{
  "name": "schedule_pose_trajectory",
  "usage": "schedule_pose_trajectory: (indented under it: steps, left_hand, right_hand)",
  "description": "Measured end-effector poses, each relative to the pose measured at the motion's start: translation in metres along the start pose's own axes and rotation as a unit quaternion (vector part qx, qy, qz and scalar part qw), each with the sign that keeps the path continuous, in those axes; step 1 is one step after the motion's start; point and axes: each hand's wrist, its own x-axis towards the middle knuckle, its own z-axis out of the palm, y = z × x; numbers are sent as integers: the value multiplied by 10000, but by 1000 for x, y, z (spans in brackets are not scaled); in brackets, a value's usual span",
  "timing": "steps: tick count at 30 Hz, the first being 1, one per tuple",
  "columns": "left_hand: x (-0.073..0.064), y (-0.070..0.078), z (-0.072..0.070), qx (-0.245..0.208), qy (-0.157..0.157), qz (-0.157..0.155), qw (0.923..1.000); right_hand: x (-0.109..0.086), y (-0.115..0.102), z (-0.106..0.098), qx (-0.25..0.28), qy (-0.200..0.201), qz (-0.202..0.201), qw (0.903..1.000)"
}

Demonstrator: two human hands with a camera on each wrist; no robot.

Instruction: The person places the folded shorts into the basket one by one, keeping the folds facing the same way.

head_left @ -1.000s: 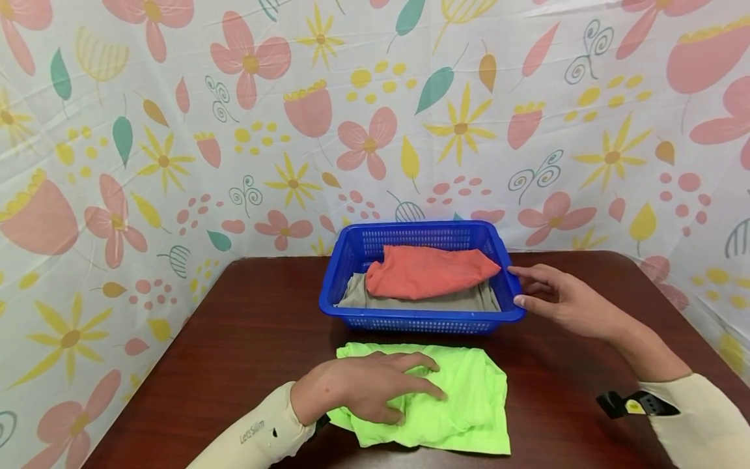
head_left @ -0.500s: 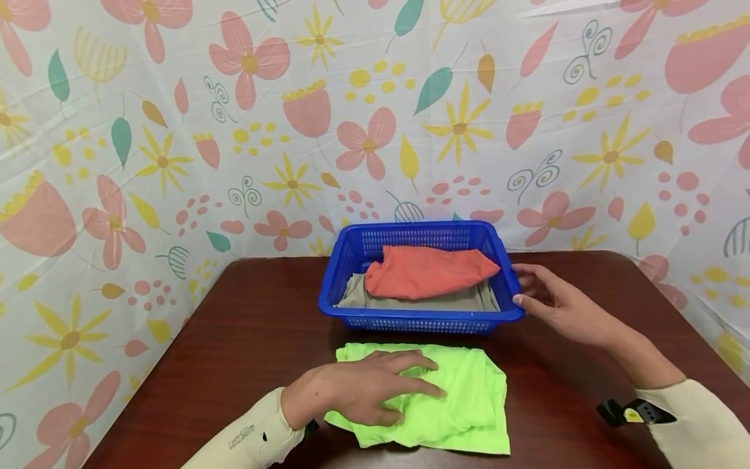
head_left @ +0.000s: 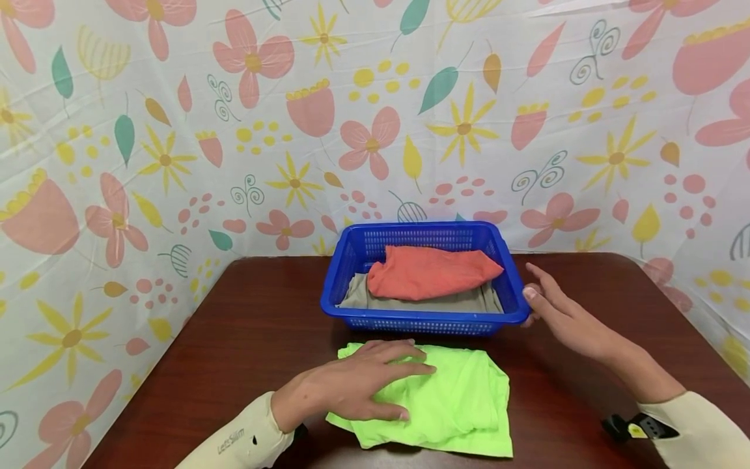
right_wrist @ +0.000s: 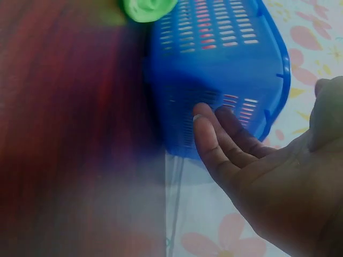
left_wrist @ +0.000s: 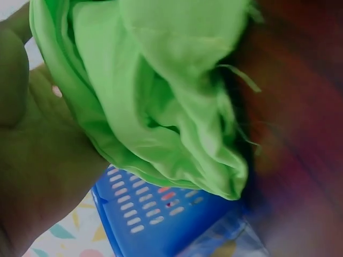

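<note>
A: Lower centre of the head view: the left hand [head_left: 351, 389] lies flat on the green garment [head_left: 445, 404], fingers straight and spread, pressing it to the table [head_left: 246, 332]. Nothing is gripped.

B: And the right hand [head_left: 565, 312]?

A: Right of centre, released, fingers extended. Its fingertips [right_wrist: 206, 126] touch the outer right end wall of the blue basket [head_left: 346, 260]; the right wrist view shows them against the perforated side, not curled over the rim.

B: Where does the garment lie relative to the basket?

A: Just in front of it, toward the bottom of the frame, near but apart. Its long axis runs left to right, parallel to the basket's long side. The left hand is on it; the right hand is the nearer one to the basket.

B: Basket contents?

A: An orange cloth [head_left: 433, 270] on top of a grey cloth [head_left: 357, 296], both inside the walls.
</note>
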Motion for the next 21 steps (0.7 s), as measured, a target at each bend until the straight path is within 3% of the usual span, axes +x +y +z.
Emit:
schedule_pose_trajectory:
  steps: [8, 21]
  left_hand:
    - [-12, -7, 0, -178, 436, -371, 9982]
    - [-26, -15, 1, -482, 634, -651, 9947]
  right_hand:
    - [-9, 3, 3, 591, -361, -56, 9976]
    - [-23, 7, 12, 1143, -1265, 56, 9853]
